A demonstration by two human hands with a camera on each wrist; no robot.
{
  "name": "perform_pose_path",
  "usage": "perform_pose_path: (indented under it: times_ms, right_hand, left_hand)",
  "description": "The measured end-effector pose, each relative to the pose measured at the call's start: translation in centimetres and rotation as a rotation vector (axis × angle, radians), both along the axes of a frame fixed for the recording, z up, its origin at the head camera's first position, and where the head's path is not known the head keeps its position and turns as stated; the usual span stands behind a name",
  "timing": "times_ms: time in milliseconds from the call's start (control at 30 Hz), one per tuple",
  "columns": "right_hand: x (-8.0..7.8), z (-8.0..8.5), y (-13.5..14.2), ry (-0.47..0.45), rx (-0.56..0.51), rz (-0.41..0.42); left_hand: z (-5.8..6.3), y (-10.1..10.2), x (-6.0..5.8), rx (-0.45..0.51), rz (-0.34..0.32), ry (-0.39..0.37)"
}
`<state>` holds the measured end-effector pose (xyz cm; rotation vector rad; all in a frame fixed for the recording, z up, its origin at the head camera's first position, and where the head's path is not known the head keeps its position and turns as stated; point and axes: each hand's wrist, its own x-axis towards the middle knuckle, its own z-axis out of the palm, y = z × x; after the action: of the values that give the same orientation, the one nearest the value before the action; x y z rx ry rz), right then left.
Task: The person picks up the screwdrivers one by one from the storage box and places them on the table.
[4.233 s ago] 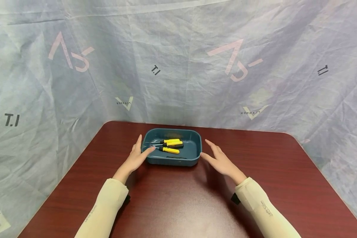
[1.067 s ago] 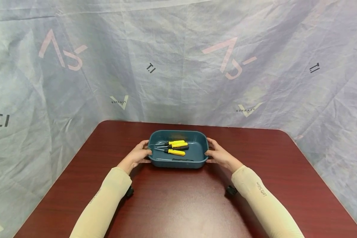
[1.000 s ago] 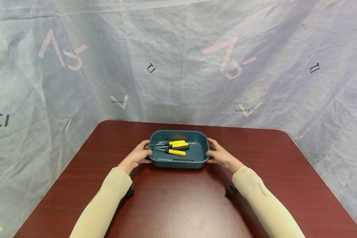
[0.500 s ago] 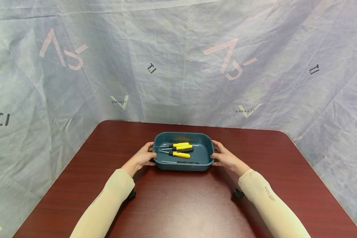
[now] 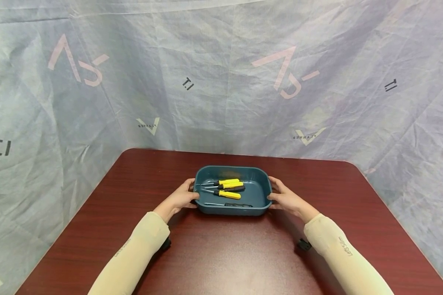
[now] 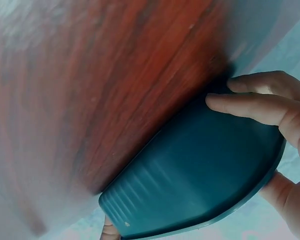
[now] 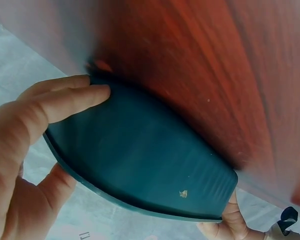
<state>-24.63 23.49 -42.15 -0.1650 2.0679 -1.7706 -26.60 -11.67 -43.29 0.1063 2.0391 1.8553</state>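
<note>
A dark teal plastic tray sits near the far middle of the table in the head view. My left hand grips its left end, thumb over the rim and fingers against the outer wall. At the opposite end my right hand holds it the same way. Inside lie several screwdrivers: yellow-handled ones towards the left, a black handle among them, and a black-handled screwdriver along the front wall. Both wrist views show the tray's outside at the tabletop, fingertips on its wall.
The reddish-brown wooden table has rounded far corners. A grey-white printed cloth hangs behind it and along both sides. Small black devices, such as the right one, sit under the wrists. Cream sleeves cover the forearms.
Earlier the hands stood open beside the tray; they have since taken hold of both ends. Over the last second the tray has slid right and slightly towards me, screwdrivers still inside.
</note>
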Motion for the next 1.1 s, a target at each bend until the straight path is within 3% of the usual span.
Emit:
perform_pose_path:
  times_ms: [1100]
  right_hand:
    - [2.8, -0.3, 2.0, 0.037, 0.016, 0.015]
  left_hand:
    - [0.3, 1.5, 2.1, -0.031, -0.097, 0.024]
